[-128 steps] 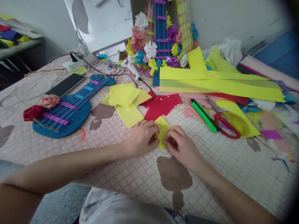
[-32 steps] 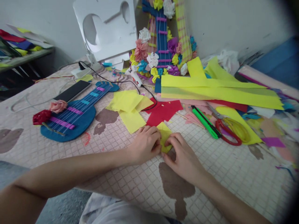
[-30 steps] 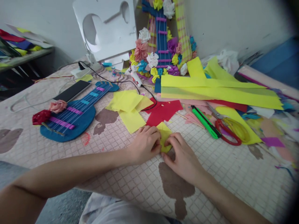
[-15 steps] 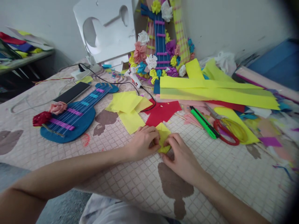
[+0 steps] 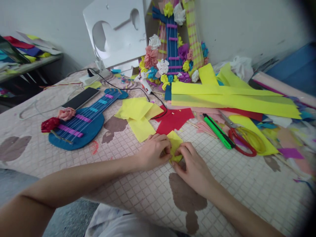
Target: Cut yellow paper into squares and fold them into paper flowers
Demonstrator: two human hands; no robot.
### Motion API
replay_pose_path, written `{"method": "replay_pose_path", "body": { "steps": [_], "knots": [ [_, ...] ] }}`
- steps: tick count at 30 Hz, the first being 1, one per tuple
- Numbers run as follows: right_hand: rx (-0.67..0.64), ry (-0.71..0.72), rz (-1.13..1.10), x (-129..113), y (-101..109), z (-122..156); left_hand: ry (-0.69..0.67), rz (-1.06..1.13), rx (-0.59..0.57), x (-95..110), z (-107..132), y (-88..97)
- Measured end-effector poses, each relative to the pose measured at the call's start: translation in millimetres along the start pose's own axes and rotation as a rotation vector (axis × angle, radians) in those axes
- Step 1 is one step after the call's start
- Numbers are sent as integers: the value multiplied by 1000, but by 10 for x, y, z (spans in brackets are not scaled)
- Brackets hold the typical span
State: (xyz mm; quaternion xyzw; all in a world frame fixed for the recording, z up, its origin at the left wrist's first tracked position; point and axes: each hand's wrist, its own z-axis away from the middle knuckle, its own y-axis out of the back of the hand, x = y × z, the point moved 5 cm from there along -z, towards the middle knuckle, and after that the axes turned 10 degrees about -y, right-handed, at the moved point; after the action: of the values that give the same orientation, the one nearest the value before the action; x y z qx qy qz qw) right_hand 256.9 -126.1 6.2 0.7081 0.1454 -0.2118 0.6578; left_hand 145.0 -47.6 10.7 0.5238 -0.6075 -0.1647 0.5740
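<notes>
Yellow paper [image 5: 175, 141] sits on the table [image 5: 138, 187], your left hand [image 5: 155, 150] pinching its nine o'clock, right hand [image 5: 194, 166] its four, likely steadying both edges; loose sheets [image 5: 136, 110] lie handy at ten.

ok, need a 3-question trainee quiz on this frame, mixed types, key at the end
1. True or false: the white glue gun lies farther from the person than the red paper.
2. What do the fingers of the left hand and right hand both touch?
a) the green cutter
b) a small yellow paper piece
c) the scissors
3. Fill in: on the small blue guitar, the flower next to the dark red flower is coloured ___.

Key: 1. True. 2. b. 3. Pink.
</notes>
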Motion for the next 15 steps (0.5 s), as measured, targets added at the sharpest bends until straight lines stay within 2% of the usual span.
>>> {"method": "replay_pose_path", "body": {
  "steps": [9, 15],
  "knots": [
    [-19, -10, -8, -21, 8, -7, -10, 96, -40, -49, -17, 33],
    [-8, -6, -7, -6, 1, 0, -43, 284, 10, -81, -9, 81]
  ]
}}
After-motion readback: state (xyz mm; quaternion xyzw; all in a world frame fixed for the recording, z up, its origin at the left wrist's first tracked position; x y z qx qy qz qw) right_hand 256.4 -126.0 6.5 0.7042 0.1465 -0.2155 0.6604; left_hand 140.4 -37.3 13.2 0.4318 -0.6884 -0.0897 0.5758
